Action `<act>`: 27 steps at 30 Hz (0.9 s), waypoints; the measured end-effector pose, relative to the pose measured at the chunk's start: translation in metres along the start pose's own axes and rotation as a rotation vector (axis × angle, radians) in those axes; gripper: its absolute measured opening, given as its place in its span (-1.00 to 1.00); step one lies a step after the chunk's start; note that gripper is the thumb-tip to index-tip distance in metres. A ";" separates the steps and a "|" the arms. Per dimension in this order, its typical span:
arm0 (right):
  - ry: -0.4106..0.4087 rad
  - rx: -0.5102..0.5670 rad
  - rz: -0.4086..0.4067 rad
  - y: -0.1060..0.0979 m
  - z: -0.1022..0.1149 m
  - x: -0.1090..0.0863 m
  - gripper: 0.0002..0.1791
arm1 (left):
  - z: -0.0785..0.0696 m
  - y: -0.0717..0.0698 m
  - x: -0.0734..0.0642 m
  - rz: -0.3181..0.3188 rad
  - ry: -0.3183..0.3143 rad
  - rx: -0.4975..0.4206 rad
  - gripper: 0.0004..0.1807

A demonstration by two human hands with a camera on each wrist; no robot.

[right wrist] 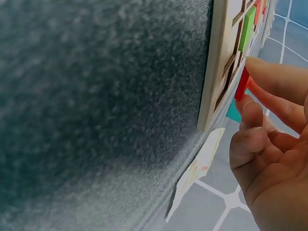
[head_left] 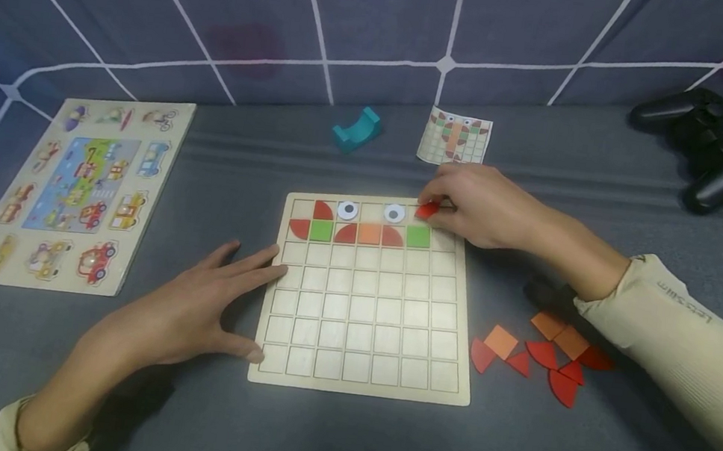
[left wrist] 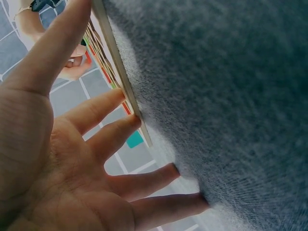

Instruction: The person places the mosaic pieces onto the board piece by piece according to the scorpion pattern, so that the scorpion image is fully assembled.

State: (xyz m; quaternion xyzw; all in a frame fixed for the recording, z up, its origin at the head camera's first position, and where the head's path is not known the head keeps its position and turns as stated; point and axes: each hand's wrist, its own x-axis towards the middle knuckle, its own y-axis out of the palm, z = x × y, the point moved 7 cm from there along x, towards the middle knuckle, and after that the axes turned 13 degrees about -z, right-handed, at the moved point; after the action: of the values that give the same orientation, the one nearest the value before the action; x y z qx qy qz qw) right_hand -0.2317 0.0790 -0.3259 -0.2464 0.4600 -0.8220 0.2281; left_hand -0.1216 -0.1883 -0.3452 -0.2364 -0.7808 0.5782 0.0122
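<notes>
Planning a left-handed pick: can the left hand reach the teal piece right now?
Likely yes: nothing tall stands between the left hand, touching the board, and the teal piece.

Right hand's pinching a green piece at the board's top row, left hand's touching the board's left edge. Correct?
One slip: the right hand pinches a red piece, not a green one; the right wrist view shows it. The rest holds: top row of the board, left hand touching its left edge.
</notes>
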 end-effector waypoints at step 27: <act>-0.013 0.027 0.031 0.007 0.006 0.004 -0.78 | 0.000 0.000 0.000 -0.006 0.011 0.005 0.17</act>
State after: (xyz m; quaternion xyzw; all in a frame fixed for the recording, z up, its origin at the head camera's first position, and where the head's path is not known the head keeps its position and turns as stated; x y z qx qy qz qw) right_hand -0.2296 0.0695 -0.3288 -0.2417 0.4509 -0.8229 0.2472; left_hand -0.1216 -0.1883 -0.3455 -0.2373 -0.7800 0.5787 0.0187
